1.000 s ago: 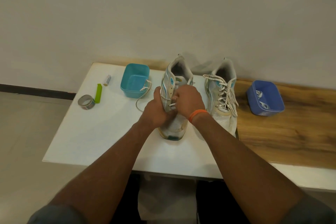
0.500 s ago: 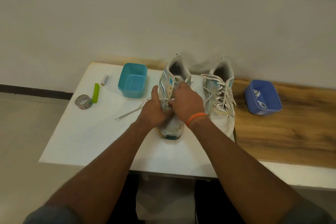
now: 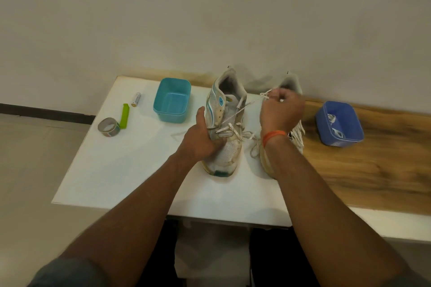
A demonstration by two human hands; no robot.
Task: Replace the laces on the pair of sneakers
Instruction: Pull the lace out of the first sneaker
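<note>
Gripping left sneaker (image 3: 224, 128), left hand (image 3: 200, 140); right hand (image 3: 281, 109) apparently pinching lace (image 3: 242, 109); white board (image 3: 121, 165) over wooden tabletop (image 3: 373, 170).

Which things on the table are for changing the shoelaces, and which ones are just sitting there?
For the job:
- left sneaker, held by the left hand
- old lace, pulled by the right hand
- right sneaker
- blue bin with laces inside
- teal bin, likely for laces

Just lying about:
- tape roll
- green clip
- battery
</note>
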